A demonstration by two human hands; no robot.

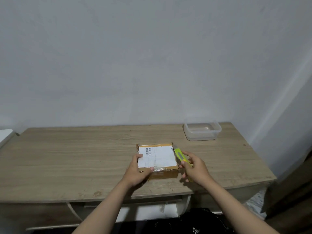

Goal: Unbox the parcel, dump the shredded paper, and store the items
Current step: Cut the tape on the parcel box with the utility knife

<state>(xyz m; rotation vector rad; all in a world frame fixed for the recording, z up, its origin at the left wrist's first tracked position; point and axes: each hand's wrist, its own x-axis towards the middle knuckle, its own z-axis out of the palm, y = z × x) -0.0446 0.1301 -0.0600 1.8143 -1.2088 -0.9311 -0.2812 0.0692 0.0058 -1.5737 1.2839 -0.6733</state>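
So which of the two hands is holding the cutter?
The right hand grips the yellow cutter beside the parcel; the left hand only steadies the parcel's near-left corner.

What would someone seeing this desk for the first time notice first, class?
The eye lands on the cardboard parcel with its white shipping label, still taped shut, in the middle of the wooden desk. The left hand holds its near left corner while the right hand grips a bright yellow-green box cutter at the parcel's right edge. A clear plastic container sits at the desk's far right.
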